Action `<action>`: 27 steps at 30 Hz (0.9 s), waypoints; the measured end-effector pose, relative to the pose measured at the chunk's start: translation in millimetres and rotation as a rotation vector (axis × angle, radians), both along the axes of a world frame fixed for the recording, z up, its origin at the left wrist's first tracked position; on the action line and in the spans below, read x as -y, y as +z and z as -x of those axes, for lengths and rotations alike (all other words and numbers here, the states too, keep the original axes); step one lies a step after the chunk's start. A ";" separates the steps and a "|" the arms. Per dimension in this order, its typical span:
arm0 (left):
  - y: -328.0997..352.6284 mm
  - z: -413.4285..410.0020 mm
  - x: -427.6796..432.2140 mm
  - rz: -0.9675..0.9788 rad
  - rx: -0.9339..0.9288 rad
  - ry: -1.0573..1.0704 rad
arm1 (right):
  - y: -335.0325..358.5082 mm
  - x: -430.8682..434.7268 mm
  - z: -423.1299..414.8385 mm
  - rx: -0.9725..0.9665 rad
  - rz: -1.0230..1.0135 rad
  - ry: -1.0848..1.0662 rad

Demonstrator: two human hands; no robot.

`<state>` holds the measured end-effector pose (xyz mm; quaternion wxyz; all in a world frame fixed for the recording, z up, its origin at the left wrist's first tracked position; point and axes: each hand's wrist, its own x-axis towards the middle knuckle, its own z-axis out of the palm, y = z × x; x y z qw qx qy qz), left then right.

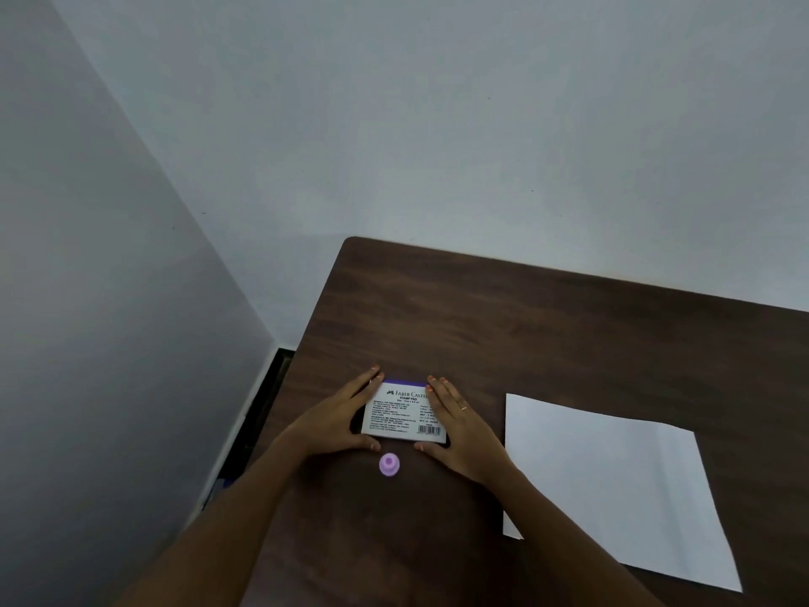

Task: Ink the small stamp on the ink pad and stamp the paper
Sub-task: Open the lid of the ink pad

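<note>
The fine print on the ink pad (402,413) label is too small to read; only the brand line and the words "STAMP PAD" are coming through, and your right hand (459,431) is covering the label's right end. The table (547,335) is running out of frame at the right and bottom edges, and the dark gap between table and wall at the left is too dim to make out.

You are bracketing the ink pad with both hands, palms facing inward. Your left hand (337,420) is lying along its left end, fingers extended together toward the far corner, thumb curling at the near corner. Your right hand is mirroring that on the right end; a ring is showing on one finger. Both are touching the case, gripping it from the sides.

The pad is sitting closed, white label up, a purple strip showing along its far edge. The small stamp (389,464), pale purple and round, is standing on the table just near of the pad, between your wrists, untouched. The paper (613,488), white and blank, is lying flat to the right, apart from the pad.
</note>
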<state>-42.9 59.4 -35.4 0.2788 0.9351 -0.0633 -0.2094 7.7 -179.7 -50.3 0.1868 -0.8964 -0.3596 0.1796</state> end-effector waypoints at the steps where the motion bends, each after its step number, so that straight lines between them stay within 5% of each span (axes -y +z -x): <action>1: -1.1 0.6 0.1 -0.007 0.017 -0.004 | 0.4 -0.2 -0.1 -0.005 -0.002 0.000; 10: -7.1 9.0 10.2 0.096 0.187 0.156 | 24.8 3.6 -13.1 -0.018 -0.026 0.031; 18: -13.1 12.4 14.2 0.045 0.276 0.218 | 62.2 -24.5 -52.6 0.003 -0.426 -0.303; 27: -21.4 11.0 10.5 -0.082 0.314 0.088 | 26.0 -49.7 -88.6 0.077 -0.236 -0.439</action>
